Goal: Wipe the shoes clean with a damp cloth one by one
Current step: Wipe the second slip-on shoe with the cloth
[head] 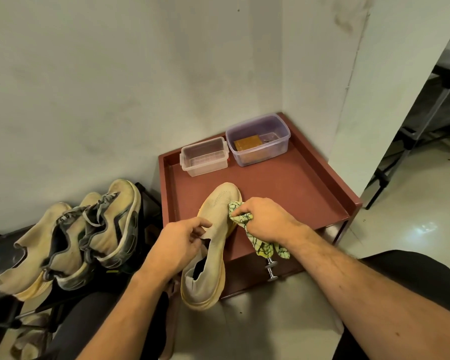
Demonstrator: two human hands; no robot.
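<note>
A beige knit shoe [213,229] lies lengthwise across the front edge of a dark red cabinet top [283,183], toe pointing away, heel hanging over the edge. My left hand [178,242] pinches the shoe's collar near the opening. My right hand [265,219] grips a green patterned cloth [247,219] and presses it against the right side of the shoe's upper; the cloth's tail hangs below the wrist. Three more worn beige shoes [89,229] sit on a black rack at the left.
At the back of the cabinet top stand a clear plastic box [204,157] and a purple-tinted box [257,140] with a brown item inside. A metal drawer knob [270,268] sticks out in front. Walls close the corner; a tripod leg [400,152] stands right.
</note>
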